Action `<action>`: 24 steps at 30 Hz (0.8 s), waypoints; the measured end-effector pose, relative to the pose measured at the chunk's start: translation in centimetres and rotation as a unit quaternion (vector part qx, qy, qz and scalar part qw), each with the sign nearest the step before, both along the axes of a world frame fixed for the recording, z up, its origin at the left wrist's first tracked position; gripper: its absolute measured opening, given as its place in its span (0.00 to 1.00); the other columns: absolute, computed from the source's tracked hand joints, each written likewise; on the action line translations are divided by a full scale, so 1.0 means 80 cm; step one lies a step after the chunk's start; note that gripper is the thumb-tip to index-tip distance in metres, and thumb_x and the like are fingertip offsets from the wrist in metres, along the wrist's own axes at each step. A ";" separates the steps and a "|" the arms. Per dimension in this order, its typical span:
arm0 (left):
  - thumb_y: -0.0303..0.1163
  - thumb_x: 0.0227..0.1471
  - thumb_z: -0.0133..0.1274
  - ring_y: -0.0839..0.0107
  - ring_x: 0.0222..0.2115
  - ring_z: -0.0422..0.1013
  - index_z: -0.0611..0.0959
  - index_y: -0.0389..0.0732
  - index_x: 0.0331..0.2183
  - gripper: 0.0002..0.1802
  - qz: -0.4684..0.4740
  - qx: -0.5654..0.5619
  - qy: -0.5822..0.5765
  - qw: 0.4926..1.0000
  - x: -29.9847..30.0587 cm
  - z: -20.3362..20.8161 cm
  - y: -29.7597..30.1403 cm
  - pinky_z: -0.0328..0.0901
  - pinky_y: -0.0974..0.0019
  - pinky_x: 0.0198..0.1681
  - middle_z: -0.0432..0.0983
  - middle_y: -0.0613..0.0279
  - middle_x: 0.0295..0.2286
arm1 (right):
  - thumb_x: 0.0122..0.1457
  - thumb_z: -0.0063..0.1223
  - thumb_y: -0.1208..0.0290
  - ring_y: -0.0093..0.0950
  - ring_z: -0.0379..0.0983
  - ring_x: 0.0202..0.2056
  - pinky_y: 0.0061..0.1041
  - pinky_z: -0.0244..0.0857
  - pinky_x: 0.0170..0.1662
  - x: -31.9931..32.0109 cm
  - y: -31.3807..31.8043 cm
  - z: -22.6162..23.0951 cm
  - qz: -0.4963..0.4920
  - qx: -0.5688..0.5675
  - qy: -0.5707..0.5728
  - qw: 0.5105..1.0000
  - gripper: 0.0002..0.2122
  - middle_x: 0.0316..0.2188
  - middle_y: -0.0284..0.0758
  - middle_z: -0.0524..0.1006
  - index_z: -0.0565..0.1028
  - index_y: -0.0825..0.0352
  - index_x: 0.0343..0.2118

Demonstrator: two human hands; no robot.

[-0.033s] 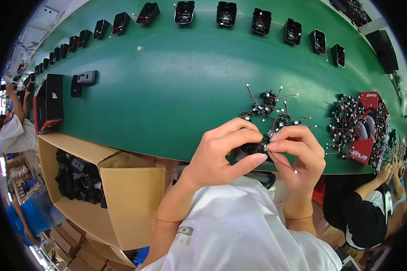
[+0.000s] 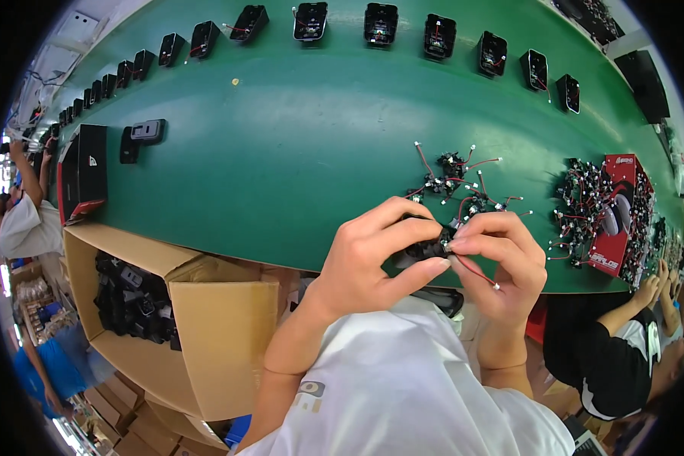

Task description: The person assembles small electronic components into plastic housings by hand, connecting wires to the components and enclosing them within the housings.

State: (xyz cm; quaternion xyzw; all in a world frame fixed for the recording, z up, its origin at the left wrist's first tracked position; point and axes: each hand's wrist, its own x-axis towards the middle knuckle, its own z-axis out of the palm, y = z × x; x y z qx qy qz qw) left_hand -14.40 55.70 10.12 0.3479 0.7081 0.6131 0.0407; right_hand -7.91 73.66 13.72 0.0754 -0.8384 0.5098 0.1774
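Note:
My left hand (image 2: 380, 254) is closed around a black plastic casing (image 2: 425, 248), its fingers over the top and the thumb along the near side. Against the casing's right end, my right hand (image 2: 501, 258) pinches a small black part whose red wire (image 2: 475, 270) hangs down to a white plug. The fingers hide most of that part and of the casing. Just beyond both hands lies a loose cluster of small black wired parts (image 2: 452, 166), with red and black leads ending in white plugs.
Black casings (image 2: 310, 21) with wires line the far side of the green table (image 2: 281, 167). More wired parts pile around a red box (image 2: 619, 220) at right. Two black pieces (image 2: 146, 131) lie at left, near an open carton (image 2: 224, 342) of black casings. Co-workers (image 2: 608, 349) sit at right.
The black casing between my hands has turned slightly, and more of it shows. Both hands stay in nearly the same place.

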 end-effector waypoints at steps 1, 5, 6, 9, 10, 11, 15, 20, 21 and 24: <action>0.34 0.42 0.65 0.63 0.27 0.74 0.83 0.36 0.34 0.16 0.024 -0.020 0.031 0.999 0.002 -0.004 0.000 0.68 0.67 0.27 0.77 0.51 0.34 | 0.40 0.66 0.86 0.27 0.76 0.30 0.22 0.71 0.33 -0.001 0.003 -0.002 0.015 -0.001 0.003 1.000 0.12 0.33 0.40 0.79 0.80 0.71 0.30; 0.37 0.36 0.69 0.59 0.29 0.75 0.84 0.38 0.32 0.20 0.016 -0.057 0.120 0.991 0.002 0.006 -0.005 0.70 0.65 0.30 0.77 0.51 0.34 | 0.40 0.65 0.86 0.27 0.76 0.31 0.23 0.71 0.33 0.008 -0.001 -0.010 0.001 -0.071 -0.004 0.997 0.10 0.31 0.40 0.79 0.80 0.71 0.29; 0.37 0.36 0.69 0.59 0.29 0.75 0.84 0.38 0.32 0.20 0.019 -0.056 0.119 0.991 0.002 0.007 -0.005 0.70 0.65 0.30 0.77 0.51 0.34 | 0.40 0.65 0.86 0.27 0.76 0.31 0.23 0.71 0.33 0.009 0.000 -0.009 0.004 -0.070 -0.005 0.998 0.10 0.31 0.40 0.79 0.80 0.71 0.29; 0.39 0.37 0.70 0.64 0.30 0.75 0.81 0.37 0.37 0.25 0.009 -0.059 0.169 0.984 0.001 0.009 -0.009 0.70 0.67 0.31 0.78 0.54 0.35 | 0.41 0.64 0.85 0.28 0.76 0.31 0.23 0.70 0.34 0.010 0.003 -0.006 -0.007 -0.095 -0.018 0.995 0.09 0.32 0.41 0.79 0.79 0.71 0.28; 0.41 0.40 0.69 0.64 0.33 0.75 0.80 0.37 0.40 0.26 -0.007 -0.016 0.052 0.998 0.005 0.011 -0.013 0.70 0.66 0.35 0.77 0.56 0.36 | 0.41 0.65 0.85 0.29 0.76 0.32 0.24 0.70 0.35 0.010 0.007 -0.004 -0.001 -0.092 -0.023 0.995 0.08 0.32 0.41 0.78 0.79 0.71 0.27; 0.43 0.44 0.67 0.64 0.35 0.75 0.79 0.36 0.42 0.28 -0.024 0.027 -0.066 0.997 0.007 0.012 -0.015 0.70 0.65 0.40 0.76 0.58 0.37 | 0.40 0.65 0.85 0.30 0.76 0.33 0.24 0.70 0.35 0.009 0.009 -0.002 0.003 -0.090 -0.027 0.996 0.08 0.32 0.41 0.78 0.79 0.71 0.26; 0.50 0.55 0.57 0.72 0.41 0.71 0.74 0.32 0.48 0.31 -0.106 0.181 -0.237 0.948 0.008 -0.021 -0.023 0.65 0.68 0.46 0.73 0.57 0.42 | 0.36 0.66 0.82 0.35 0.75 0.35 0.29 0.70 0.38 0.003 0.001 0.011 0.072 -0.061 -0.002 0.996 0.10 0.34 0.38 0.78 0.79 0.69 0.25; 0.53 0.58 0.47 0.72 0.39 0.70 0.74 0.31 0.47 0.32 -0.116 0.160 -0.216 0.956 0.004 -0.016 -0.020 0.64 0.70 0.42 0.73 0.56 0.42 | 0.31 0.65 0.77 0.34 0.73 0.35 0.32 0.66 0.42 0.000 -0.013 0.012 0.092 -0.022 -0.001 0.996 0.10 0.32 0.36 0.77 0.79 0.67 0.22; 0.53 0.58 0.47 0.71 0.40 0.70 0.74 0.31 0.47 0.32 -0.115 0.165 -0.230 0.952 0.004 -0.015 -0.020 0.64 0.69 0.44 0.73 0.56 0.42 | 0.32 0.65 0.77 0.34 0.73 0.36 0.31 0.65 0.41 -0.001 -0.014 0.013 0.090 -0.015 -0.001 0.996 0.10 0.33 0.36 0.77 0.79 0.67 0.22; 0.54 0.57 0.49 0.69 0.42 0.70 0.73 0.31 0.48 0.33 -0.125 0.169 -0.233 0.949 0.003 -0.020 -0.022 0.63 0.67 0.47 0.73 0.55 0.43 | 0.34 0.65 0.79 0.34 0.73 0.37 0.30 0.66 0.40 -0.002 -0.014 0.018 0.097 -0.015 -0.020 0.995 0.09 0.36 0.35 0.77 0.78 0.66 0.23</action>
